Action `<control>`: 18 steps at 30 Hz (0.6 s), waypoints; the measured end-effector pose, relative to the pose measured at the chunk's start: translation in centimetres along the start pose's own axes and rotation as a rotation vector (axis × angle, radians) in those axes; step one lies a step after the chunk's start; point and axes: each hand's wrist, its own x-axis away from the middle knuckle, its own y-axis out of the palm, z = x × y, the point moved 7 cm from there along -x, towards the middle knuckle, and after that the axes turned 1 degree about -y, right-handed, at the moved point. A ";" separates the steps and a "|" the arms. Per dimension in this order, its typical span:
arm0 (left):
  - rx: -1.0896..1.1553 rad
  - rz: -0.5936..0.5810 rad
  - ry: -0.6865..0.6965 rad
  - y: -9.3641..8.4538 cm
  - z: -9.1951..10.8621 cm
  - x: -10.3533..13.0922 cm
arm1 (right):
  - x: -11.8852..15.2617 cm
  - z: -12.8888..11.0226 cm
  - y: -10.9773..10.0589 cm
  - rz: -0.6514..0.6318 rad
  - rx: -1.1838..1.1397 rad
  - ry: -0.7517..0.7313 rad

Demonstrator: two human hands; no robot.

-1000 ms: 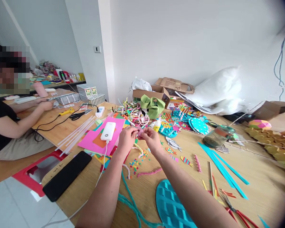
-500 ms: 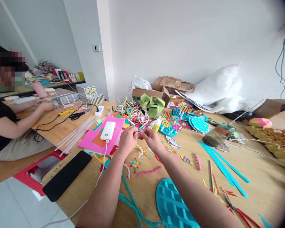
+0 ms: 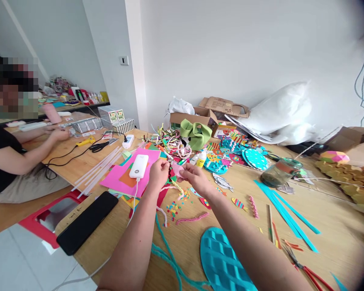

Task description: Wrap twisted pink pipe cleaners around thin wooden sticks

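A small light pink piece point(image 3: 178, 170) is pinched in my right hand point(image 3: 193, 177), near the middle of the table. Just to its left, my left hand point(image 3: 159, 173) is closed, and what its fingertips hold, if anything, is too small to make out. The two hands are a short gap apart. Beside my left hand a white power bank point(image 3: 138, 166) lies on bright pink paper point(image 3: 112, 178). Glue bottles point(image 3: 201, 158) stand behind my right hand. Small coloured paper dots point(image 3: 172, 209) and a pink twisted strip point(image 3: 192, 218) lie below the hands.
A black phone point(image 3: 87, 223) rests at the near left edge. Towards the right are a turquoise oval point(image 3: 223, 258), blue strips point(image 3: 286, 210), red-handled scissors point(image 3: 300, 264) and a glass jar point(image 3: 280, 171). Another person's hands point(image 3: 60, 132) are at the far left.
My hands have moved apart, my left hand slightly to the left. The light pink piece now shows clearly in my right hand.
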 end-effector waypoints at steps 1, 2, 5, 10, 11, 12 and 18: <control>0.038 0.041 -0.028 -0.5 -0.3 -0.2 | -0.3 0.1 0.0 -0.006 0.094 0.002; 0.081 0.078 -0.055 -0.9 -0.5 -0.4 | -0.7 0.2 -0.1 0.008 0.201 0.008; 0.212 0.149 -0.122 -1.9 -0.6 -0.4 | -3.0 0.4 -1.6 0.163 0.466 0.042; 0.370 0.114 -0.184 -1.7 0.4 0.2 | -5.3 1.2 -3.4 0.290 0.786 0.126; 0.385 0.111 -0.192 -1.7 0.4 0.3 | -5.1 1.6 -3.3 0.256 0.847 0.148; 0.395 0.112 -0.196 -1.6 0.4 0.4 | -4.8 2.3 -2.9 0.208 0.903 0.174; 0.351 0.035 -0.152 -0.7 0.4 0.6 | -2.2 6.6 -1.2 -0.036 1.146 0.306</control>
